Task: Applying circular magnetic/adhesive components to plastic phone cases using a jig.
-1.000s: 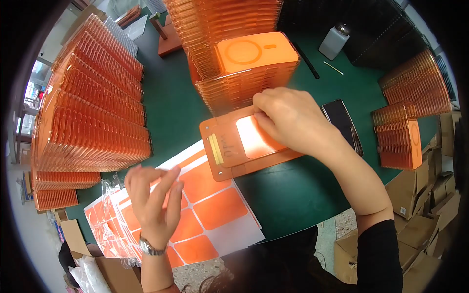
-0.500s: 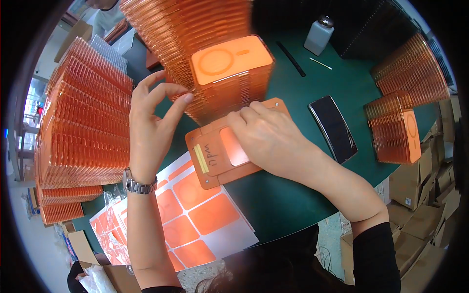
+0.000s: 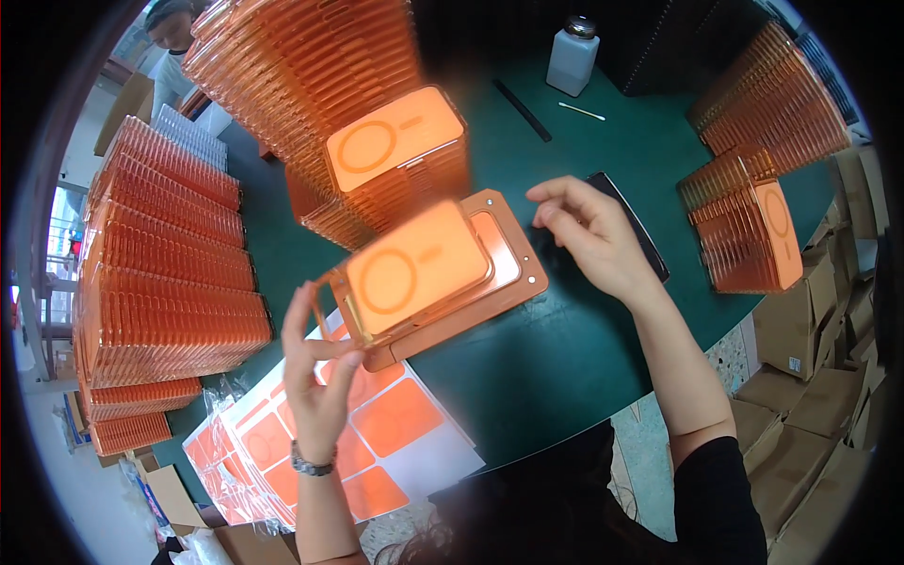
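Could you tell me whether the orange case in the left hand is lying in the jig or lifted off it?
Lifted. The left hand holds the case by its corner, tilted above the jig.

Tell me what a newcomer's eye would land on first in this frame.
First, the long rows of stacked orange phone cases filling the left side and far end of the green table. Next, at centre, the left hand lifts one orange phone case by its end over an orange jig plate, while the right hand hovers open beside it. Sheets of orange stickers lie at the near edge.
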Available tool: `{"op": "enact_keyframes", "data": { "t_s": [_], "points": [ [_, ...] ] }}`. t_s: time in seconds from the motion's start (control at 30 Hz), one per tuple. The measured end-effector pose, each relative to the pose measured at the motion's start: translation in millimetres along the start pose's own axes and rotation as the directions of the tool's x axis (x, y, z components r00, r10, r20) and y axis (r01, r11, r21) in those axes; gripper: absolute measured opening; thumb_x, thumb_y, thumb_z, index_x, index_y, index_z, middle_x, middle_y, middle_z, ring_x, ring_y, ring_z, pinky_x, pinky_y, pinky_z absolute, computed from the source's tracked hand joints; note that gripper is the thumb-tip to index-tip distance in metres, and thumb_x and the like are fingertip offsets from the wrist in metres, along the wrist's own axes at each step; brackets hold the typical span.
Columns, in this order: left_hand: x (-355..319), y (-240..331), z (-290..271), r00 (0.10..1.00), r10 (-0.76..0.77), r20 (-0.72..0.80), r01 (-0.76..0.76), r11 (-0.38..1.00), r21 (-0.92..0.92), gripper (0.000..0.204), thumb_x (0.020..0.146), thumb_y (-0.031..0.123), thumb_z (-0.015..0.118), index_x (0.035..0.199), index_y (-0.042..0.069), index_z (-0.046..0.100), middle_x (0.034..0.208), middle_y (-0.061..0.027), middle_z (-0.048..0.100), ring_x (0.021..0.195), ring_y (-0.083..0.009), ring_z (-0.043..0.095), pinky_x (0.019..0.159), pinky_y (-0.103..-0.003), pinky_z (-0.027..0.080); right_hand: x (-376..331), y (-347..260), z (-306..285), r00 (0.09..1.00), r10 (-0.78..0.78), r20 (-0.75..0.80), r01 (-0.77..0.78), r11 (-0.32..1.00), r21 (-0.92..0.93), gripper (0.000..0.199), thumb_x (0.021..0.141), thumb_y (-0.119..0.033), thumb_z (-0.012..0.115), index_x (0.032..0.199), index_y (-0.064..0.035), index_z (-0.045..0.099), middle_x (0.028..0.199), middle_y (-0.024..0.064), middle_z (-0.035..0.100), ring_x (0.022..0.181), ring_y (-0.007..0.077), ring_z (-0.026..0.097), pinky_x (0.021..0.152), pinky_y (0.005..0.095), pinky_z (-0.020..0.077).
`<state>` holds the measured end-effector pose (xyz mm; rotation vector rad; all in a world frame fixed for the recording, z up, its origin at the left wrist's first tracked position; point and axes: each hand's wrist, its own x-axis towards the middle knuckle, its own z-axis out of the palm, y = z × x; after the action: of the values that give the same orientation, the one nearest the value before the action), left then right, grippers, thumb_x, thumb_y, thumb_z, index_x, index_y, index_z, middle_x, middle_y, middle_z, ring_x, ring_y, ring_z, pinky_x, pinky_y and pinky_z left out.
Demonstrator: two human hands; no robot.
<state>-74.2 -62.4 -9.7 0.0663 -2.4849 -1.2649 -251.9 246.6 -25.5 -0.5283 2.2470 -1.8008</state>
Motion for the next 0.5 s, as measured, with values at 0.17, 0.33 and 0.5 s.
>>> {"op": "enact_keyframes", "data": {
  "t_s": [0.17,0.33,0.5],
  "points": [
    [-1.4,-1.4,24.9,0.997,0.028,0.067,-0.041,0.979,0.198,0.022,0.082,0.009,0.079,0.103,0.008,0.071,0.158,-0.0211,0.041,0.148,-0.0405,0.035,0.118,-0.052,0.03,5.2,9.0,12.2,0.996,0.065,0.063,-0.065,0.998,0.007,0.038,0.1,-0.025,0.062,0.121,0.0067,0.063,0.101,0.013,0.071,0.093,0.0169,0.066,0.085,0.0296,0.0514],
    [8.1,10.1,27.3,0.989,0.061,0.134,-0.098,0.951,0.292,0.07,0.081,0.014,0.081,0.145,0.009,0.053,0.158,-0.0196,0.042,0.148,-0.0382,0.035,0.119,-0.048,0.031,14.8,-2.4,22.2,0.983,0.179,0.05,-0.183,0.978,0.098,0.05,0.099,-0.037,0.065,0.116,0.0101,0.064,0.1,0.0158,0.071,0.09,0.0172,0.067,0.083,0.0288,0.0518],
    [1.8,11.4,27.4,0.982,-0.183,0.054,0.187,0.98,-0.063,0.08,0.092,0.016,0.068,0.16,0.007,0.028,0.163,-0.0189,0.034,0.149,-0.0326,0.034,0.118,-0.045,0.032,27.3,-5.2,21.9,0.886,0.433,0.166,-0.453,0.885,0.107,0.049,0.095,-0.04,0.069,0.109,0.0073,0.067,0.098,0.0155,0.071,0.088,0.0163,0.066,0.08,0.0276,0.0517]
  ]
}}
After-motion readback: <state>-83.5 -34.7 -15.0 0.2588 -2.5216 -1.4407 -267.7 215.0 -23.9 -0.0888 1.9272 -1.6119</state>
